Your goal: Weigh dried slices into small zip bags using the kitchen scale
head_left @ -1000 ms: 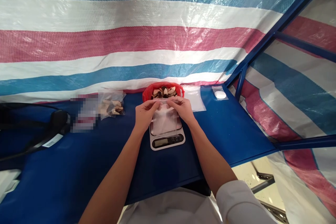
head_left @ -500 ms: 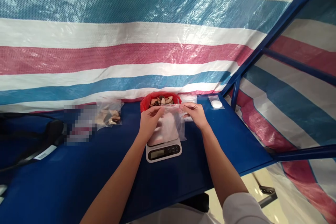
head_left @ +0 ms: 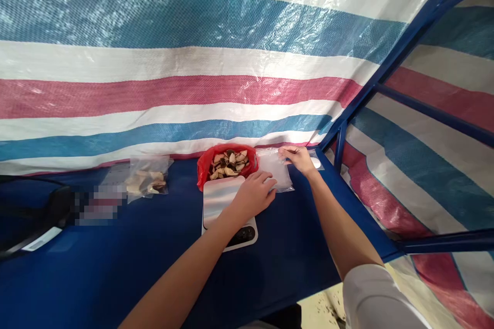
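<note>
A clear plastic bag [head_left: 278, 169] lies flat on the table, right of the red bag. My right hand [head_left: 296, 158] pinches its upper right corner between thumb and fingers. My left hand [head_left: 257, 193] is palm down with its fingers stretched out, the tips at the bag's lower left part. Under my left forearm stands a white kitchen scale [head_left: 222, 195] with nothing on its plate; part of its front panel is covered by the arm. Behind the scale, the open red plastic bag [head_left: 203, 167] holds dried slices [head_left: 229, 163], pale with dark edges, like mushroom.
A clear bag of pale dried pieces [head_left: 148, 180] lies to the left on the blue table [head_left: 154, 247]. Further left is a black strap-like object [head_left: 57, 211]. A small bag with a white round item [head_left: 316, 162] lies behind my right hand. Blue frame bars [head_left: 339, 144] stand at right.
Both hands have moved from above the scale to the right, with the left now lower and off the bag's top edge. The scale's plate is now uncovered.
</note>
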{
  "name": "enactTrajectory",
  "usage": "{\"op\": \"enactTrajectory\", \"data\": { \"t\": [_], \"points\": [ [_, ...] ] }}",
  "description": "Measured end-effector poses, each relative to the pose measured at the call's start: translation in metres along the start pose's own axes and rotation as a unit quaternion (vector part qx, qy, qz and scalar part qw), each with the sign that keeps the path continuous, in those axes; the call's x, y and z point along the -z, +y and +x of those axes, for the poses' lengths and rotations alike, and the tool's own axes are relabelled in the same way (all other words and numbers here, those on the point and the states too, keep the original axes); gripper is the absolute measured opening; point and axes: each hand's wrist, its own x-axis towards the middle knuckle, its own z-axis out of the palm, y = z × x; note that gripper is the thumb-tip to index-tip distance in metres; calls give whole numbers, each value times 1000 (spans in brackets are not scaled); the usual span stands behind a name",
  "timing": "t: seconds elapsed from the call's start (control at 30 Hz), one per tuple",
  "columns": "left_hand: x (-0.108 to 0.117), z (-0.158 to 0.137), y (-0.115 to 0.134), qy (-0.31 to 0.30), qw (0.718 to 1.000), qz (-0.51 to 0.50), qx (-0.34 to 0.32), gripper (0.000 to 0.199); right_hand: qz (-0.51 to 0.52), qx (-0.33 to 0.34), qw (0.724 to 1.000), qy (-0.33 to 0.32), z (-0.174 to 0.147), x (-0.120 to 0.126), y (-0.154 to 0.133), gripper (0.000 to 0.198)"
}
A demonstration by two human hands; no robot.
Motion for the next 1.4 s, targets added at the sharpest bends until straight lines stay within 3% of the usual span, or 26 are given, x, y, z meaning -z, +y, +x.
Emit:
{"op": "enactTrajectory", "data": {
  "t": [0.13, 0.37, 0.53, 0.67, 0.77, 1.0, 1.3, 1.4],
  "points": [
    [-9, 5, 0, -57, 997, 60, -11, 20, -32, 23, 999, 0, 9, 1, 9, 51],
    [-18, 9, -5, -84, 993, 81, -1, 24, -132, 94, 986, 37, 11, 2, 17, 44],
    [-27, 12, -10, -75, 993, 95, 2, 21, -271, 236, 930, 74, -20, -3, 9, 34],
    [-32, 13, -11, -58, 993, 99, 10, 19, -354, 306, 884, -8, -39, -15, 16, 31],
    [-31, 10, -11, -51, 993, 106, 11, 19, -403, 308, 860, -56, -37, -20, 27, 33],
    [-25, 0, -12, -57, 992, 115, -3, 25, -502, 299, 806, -97, -23, -18, 38, 37],
    [-24, 0, -14, -117, 986, 119, 17, 30, -506, 262, 813, -117, -13, -23, 38, 40],
    [-13, 0, -11, -100, 989, 103, 26, 30, -496, 259, 824, -88, -16, -21, 27, 39]
  ]
}}
